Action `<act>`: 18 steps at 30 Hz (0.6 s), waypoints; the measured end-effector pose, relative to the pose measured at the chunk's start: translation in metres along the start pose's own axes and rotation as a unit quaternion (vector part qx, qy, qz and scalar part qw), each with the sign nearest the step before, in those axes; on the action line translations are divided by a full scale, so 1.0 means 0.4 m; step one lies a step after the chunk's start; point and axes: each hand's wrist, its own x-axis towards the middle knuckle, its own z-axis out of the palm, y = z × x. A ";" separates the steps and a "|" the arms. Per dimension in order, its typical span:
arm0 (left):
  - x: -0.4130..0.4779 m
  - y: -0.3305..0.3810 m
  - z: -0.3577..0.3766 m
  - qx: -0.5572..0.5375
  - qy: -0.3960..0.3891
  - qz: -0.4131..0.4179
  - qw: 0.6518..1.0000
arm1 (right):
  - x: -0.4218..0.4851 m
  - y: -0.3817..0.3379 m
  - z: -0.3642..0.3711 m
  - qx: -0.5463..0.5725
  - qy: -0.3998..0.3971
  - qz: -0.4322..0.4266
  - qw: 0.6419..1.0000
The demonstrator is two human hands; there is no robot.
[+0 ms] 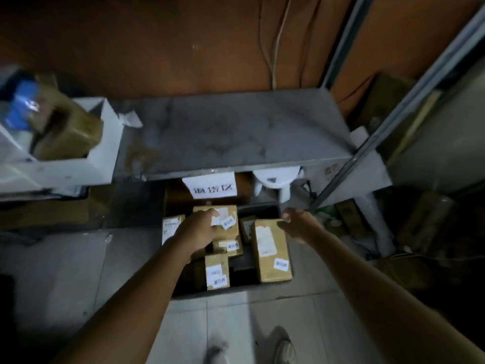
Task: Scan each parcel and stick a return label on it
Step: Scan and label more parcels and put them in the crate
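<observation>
In the head view, under the grey shelf (236,132), a dark bin (236,291) on the floor (78,271) holds the brown parcels (217,271). Several carry a small white sticker (281,264), so labelling looks largely done; no scanner shows. The left hand (196,232) lies over the back parcel (228,215); I cannot tell whether its fingers grip. The right hand (296,224) hangs with fingers released, just beside the tall parcel (271,248).

A white paper sign (212,189) hanging from the grey shelf (236,132) reads "退货区"; the small stickers (281,264) on the parcels (273,252) are too blurred to read.
</observation>
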 end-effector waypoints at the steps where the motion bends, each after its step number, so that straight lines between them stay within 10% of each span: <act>1: -0.013 0.058 -0.045 0.017 0.003 0.024 1.000 | -0.044 0.004 -0.074 -0.003 0.014 0.003 1.000; 10: -0.149 0.686 -0.282 0.124 0.011 0.236 0.964 | -0.538 0.202 -0.553 0.033 0.184 0.092 0.978; 18: -0.408 1.238 -0.122 0.178 -0.055 0.399 0.898 | -1.055 0.550 -0.646 0.023 0.274 0.202 0.940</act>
